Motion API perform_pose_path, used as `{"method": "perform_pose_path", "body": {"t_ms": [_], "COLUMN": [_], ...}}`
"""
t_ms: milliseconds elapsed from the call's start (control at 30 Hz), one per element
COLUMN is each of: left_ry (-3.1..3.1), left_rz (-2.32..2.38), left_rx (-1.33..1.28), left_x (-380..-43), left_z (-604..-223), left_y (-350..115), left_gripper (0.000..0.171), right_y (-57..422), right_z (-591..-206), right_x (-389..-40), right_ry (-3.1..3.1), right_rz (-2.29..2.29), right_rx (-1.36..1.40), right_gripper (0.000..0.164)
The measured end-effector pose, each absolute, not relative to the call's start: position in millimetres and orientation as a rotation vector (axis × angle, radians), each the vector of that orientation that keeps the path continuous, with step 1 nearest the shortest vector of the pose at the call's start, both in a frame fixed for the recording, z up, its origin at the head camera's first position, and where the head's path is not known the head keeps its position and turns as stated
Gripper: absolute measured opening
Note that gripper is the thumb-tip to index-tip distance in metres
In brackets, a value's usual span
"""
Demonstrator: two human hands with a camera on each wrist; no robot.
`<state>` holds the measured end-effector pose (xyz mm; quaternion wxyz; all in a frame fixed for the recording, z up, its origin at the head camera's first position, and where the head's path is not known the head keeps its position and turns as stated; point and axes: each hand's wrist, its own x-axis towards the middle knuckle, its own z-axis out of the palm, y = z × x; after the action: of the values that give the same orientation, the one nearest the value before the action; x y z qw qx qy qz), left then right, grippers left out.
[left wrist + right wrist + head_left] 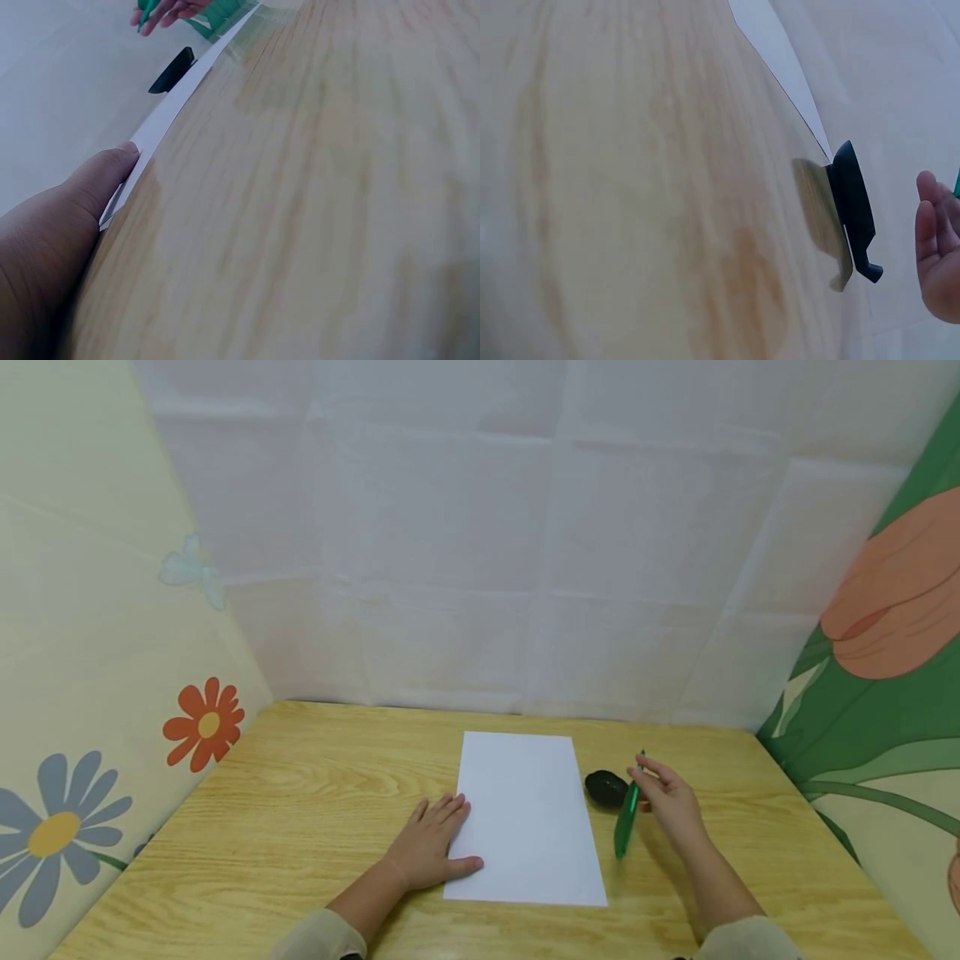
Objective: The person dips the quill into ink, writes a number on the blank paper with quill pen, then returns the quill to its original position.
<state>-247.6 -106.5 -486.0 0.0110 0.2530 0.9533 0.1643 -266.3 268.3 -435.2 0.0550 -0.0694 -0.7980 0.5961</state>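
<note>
A white sheet of paper [525,818] lies on the wooden table. My left hand [431,852] rests flat at its left edge, fingers spread and thumb over the paper; the thumb [105,176] shows in the left wrist view. My right hand [671,802] pinches a slim green pen-like thing [628,814] near its upper end, thumb against fingertips. That green thing slants down over the table, broader at its lower part. Behind it lies a dark oval thing [606,788], close to the paper's right edge; a short bent stub sticks out of it [851,195] in the right wrist view.
The wood-grain table [322,810] runs back to a pale hanging cloth [450,568]. Flower-printed cloths stand at both sides, one with a red flower [206,724] at the left and one with a large pink flower [892,602] at the right.
</note>
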Motion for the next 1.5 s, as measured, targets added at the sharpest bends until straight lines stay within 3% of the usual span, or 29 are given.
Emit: {"method": "perform_pose_path", "body": {"t_ms": [300, 633, 1200, 1500], "left_ry": [2.966, 2.972, 2.967, 2.971], "left_rz": [0.528, 0.527, 0.541, 0.531], "left_rx": [0.781, 0.781, 0.782, 0.790], "left_x": [-246.3, -246.6, -246.3, -246.0], "left_z": [-482.1, -484.6, -484.3, -484.8], "left_y": [-106.1, -106.2, -106.4, -106.7], "left_gripper": [0.091, 0.092, 0.092, 0.092], "right_y": [267.7, 267.8, 267.4, 269.5], "right_z": [-431.5, -435.5, -440.7, -435.9], "right_x": [-264.5, -265.6, -265.9, -262.5], "right_ry": [-2.395, -2.449, -2.363, -2.502], "right_rz": [1.940, 1.827, 1.712, 1.677], "right_rx": [-0.186, -0.161, -0.108, -0.200], "right_gripper": [0.046, 0.054, 0.040, 0.047]}}
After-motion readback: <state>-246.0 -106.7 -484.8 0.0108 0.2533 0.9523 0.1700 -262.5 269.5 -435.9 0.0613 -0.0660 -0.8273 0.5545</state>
